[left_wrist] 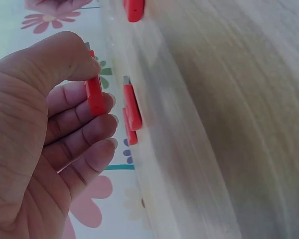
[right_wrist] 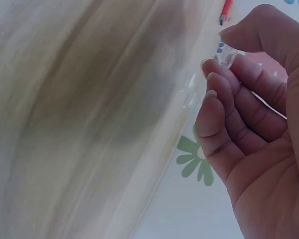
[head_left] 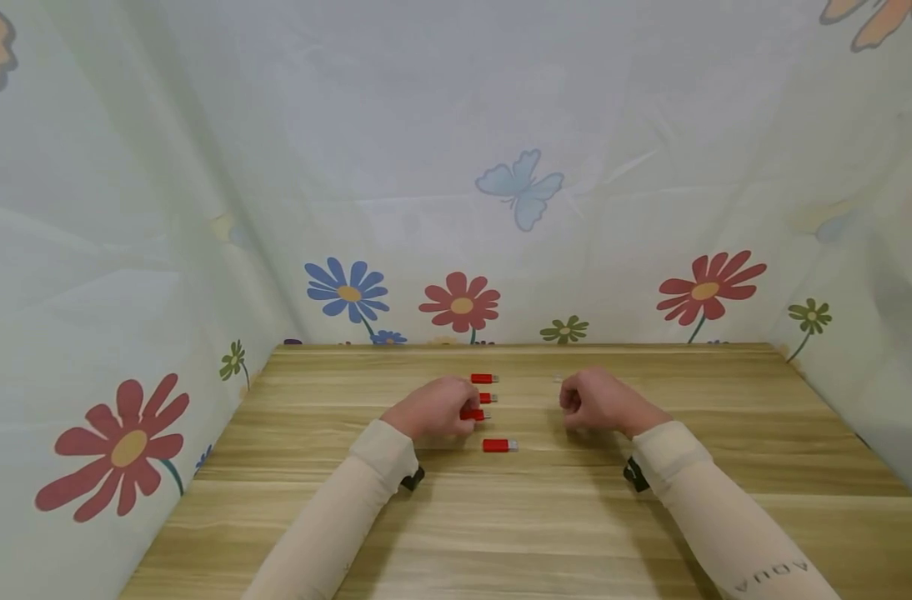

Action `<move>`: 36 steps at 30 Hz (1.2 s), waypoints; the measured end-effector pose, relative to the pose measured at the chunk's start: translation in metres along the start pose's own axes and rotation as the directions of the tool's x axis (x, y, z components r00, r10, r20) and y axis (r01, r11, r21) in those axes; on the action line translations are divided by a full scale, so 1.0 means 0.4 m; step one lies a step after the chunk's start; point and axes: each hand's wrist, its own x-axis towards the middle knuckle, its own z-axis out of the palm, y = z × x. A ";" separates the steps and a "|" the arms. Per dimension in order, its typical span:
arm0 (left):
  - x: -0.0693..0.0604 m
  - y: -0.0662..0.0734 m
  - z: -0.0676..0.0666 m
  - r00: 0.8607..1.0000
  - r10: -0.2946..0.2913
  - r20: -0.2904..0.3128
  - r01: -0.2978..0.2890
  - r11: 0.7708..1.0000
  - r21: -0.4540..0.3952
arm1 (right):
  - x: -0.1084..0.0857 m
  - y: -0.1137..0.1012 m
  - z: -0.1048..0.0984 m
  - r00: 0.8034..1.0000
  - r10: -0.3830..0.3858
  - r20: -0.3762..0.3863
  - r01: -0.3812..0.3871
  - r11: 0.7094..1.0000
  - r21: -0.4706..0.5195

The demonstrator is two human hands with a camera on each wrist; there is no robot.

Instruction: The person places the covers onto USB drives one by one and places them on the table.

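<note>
Between thumb and fingers, my left hand (head_left: 435, 408) pinches a red USB flash drive (left_wrist: 94, 97), its metal plug facing the right hand. Two more red flash drives (head_left: 482, 378) (head_left: 488, 398) lie on the table just beyond it. Nearer to me is another red flash drive (head_left: 499, 446), its plug pointing right. My right hand (head_left: 598, 402) pinches a small clear plastic cap (right_wrist: 225, 56), which its fingers hide in the head view. Small clear caps (right_wrist: 190, 89) lie on the table near that hand. The held drive and cap are apart.
The wood-grain table (head_left: 471, 533) ends at a back edge against a white curtain (head_left: 396, 167) printed with flowers and a butterfly. The curtain also hangs at both sides. Dark wrist straps (head_left: 636, 475) show under the sleeves.
</note>
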 end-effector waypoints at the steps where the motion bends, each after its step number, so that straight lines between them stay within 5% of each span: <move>1: 0.000 0.000 0.000 1.000 0.002 -0.005 -0.002 1.000 0.000 | 0.000 -0.003 0.000 1.000 -0.012 -0.008 0.012 1.000 0.008; 19: -0.022 0.039 -0.030 0.991 0.097 -0.096 -0.113 0.977 -0.181 | -0.022 -0.047 0.010 0.992 -0.038 -0.119 0.067 0.967 0.247; 36: -0.037 0.073 -0.061 0.950 0.228 -0.214 -0.255 0.961 -0.108 | -0.055 -0.090 0.003 0.975 -0.072 -0.212 0.143 0.928 0.344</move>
